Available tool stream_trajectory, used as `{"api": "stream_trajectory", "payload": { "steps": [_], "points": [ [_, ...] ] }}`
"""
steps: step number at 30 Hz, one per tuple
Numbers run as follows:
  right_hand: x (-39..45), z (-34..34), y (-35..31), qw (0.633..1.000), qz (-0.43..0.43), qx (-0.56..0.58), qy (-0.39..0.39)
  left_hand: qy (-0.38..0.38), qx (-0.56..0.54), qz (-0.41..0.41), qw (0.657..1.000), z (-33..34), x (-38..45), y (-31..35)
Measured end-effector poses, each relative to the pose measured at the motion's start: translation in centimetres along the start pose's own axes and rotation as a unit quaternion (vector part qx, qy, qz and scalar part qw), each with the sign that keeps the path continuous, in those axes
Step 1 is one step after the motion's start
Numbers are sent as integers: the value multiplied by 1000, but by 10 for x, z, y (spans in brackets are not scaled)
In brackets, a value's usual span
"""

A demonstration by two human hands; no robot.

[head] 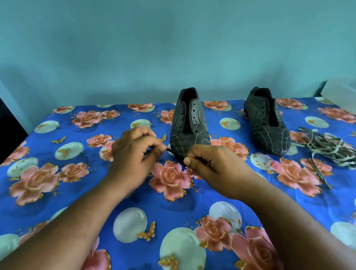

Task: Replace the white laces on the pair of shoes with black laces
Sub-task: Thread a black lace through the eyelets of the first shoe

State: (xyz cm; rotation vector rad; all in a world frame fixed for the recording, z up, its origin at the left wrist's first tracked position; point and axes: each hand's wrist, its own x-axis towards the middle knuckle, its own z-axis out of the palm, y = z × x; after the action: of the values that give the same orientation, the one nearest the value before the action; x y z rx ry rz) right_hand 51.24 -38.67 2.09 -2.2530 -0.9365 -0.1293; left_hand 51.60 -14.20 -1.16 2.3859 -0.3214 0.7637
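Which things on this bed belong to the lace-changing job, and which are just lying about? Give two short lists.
Part of the job:
near shoe
far shoe
black lace, pinched between left hand and right hand
old laces, heaped beside the far shoe

Lying about:
white tub
floral sheet

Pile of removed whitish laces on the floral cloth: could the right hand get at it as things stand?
Probably yes. The pile of removed whitish laces lies in the open beside the dark grey shoe on the right, nothing between, but the right hand pinches a thin black lace.
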Motion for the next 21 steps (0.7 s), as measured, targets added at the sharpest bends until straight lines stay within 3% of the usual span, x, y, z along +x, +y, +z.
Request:
{"api": "stream_trajectory", "payload": {
  "steps": [3, 5, 7, 9, 11, 13, 16, 21],
  "points": [
    [1, -2, -1, 1000, 0, 8, 4, 30, 49, -152, 987, -9, 8, -35],
    [1, -3, 0, 1000, -4, 11, 6, 34, 52, -209, 976, -12, 10, -45],
    [0, -2, 1, 1000, -8, 16, 9, 43, 24, -176, 983, -11, 9, -37],
    [0, -1, 1, 1000, -12, 17, 12, 31, -48, -71, 996, -7, 4, -14],
    [0, -1, 1, 1000, -15, 16, 13, -8, -80, 25, 996, -4, -4, 16],
    [0, 0, 1, 1000, -17, 9, 12, -57, -72, 71, 993, 0, -8, 30],
    [1, 1, 1, 1000, -13, -4, 5, -71, -73, 65, 993, 4, -9, 31],
    [1, 0, -2, 1000, -5, -3, 5, 18, 10, -37, 999, -3, 2, -4]
  ]
}}
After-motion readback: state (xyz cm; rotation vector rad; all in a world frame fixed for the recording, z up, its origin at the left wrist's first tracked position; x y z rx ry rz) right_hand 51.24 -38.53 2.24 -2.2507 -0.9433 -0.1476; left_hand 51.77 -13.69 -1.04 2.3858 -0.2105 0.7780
